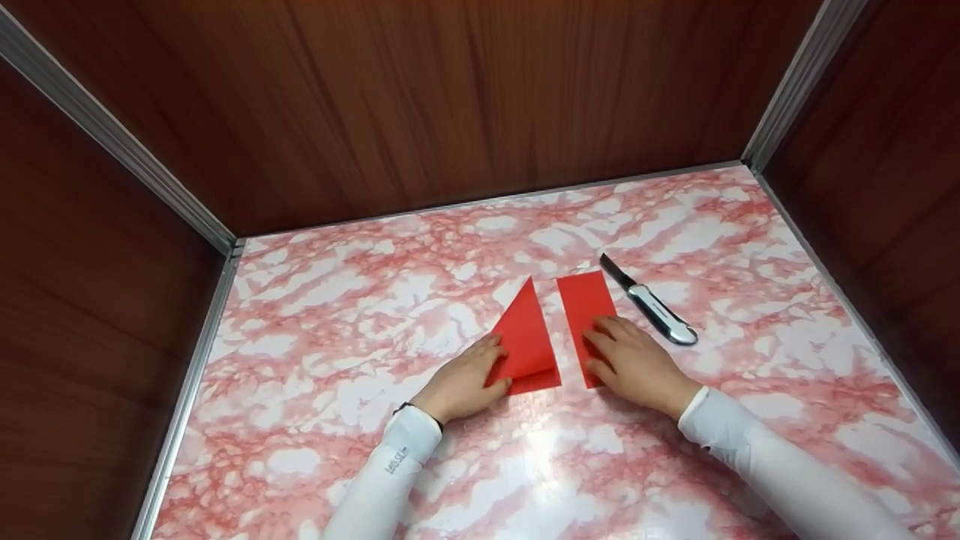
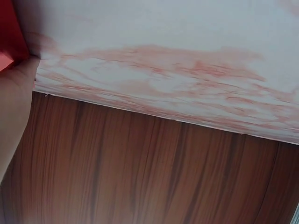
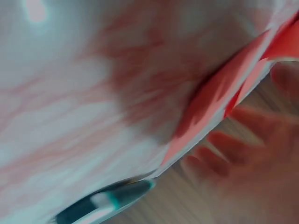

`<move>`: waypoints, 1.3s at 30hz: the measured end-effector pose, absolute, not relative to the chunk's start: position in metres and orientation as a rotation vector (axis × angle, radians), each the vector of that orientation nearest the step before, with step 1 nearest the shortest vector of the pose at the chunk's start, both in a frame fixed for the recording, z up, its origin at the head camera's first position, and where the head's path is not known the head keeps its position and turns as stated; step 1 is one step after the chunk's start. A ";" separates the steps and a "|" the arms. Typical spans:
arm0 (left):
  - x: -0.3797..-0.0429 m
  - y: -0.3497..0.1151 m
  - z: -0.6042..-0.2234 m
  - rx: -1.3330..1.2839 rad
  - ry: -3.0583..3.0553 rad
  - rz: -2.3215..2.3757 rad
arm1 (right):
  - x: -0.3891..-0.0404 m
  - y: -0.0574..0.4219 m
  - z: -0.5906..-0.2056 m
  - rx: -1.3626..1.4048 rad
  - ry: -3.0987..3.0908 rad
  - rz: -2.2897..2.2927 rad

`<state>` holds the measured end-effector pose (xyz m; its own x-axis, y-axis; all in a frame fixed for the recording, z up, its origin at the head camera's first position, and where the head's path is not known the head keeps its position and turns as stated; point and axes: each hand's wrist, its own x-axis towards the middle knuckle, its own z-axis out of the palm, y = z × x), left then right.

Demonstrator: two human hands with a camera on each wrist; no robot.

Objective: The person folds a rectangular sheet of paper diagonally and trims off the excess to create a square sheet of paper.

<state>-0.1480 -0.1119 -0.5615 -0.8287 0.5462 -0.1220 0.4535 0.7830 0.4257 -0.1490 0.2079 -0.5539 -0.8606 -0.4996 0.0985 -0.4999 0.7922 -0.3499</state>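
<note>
Two red paper pieces lie side by side on the marbled tabletop in the head view, a narrow gap between them. The left piece (image 1: 534, 330) is folded to a slanted point at the top, with a loose flap near its lower edge. My left hand (image 1: 463, 381) holds its left side between fingers and thumb; the left wrist view catches just part of that hand beside raised red paper (image 2: 10, 35). On the right lies a rectangular strip (image 1: 581, 296). Spread fingers of my right hand (image 1: 641, 365) rest at its right side. The right wrist view is blurred.
A utility knife (image 1: 651, 301) with a black blade and a white and black handle lies right of the strip, close to my right hand. Dark wood-grain panels (image 1: 450, 105) with metal edging enclose the pink and white tabletop (image 1: 315, 337) at the back and sides.
</note>
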 end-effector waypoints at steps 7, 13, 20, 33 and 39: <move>-0.153 -0.114 -0.565 0.818 2.809 0.683 | -0.156 0.175 -0.540 0.627 -3.000 1.179; -0.150 -0.113 -0.563 0.831 2.852 0.754 | -0.165 0.154 -0.538 0.293 -3.085 1.962; -0.142 -0.106 -0.554 1.111 2.974 0.737 | -0.179 0.143 -0.539 -0.007 -2.744 2.642; -0.122 -0.107 -0.543 0.926 2.754 1.059 | -0.180 0.134 -0.533 -0.186 -2.476 2.617; -0.125 -0.118 -0.537 0.415 2.235 1.606 | -0.176 0.136 -0.522 -0.152 -2.299 2.722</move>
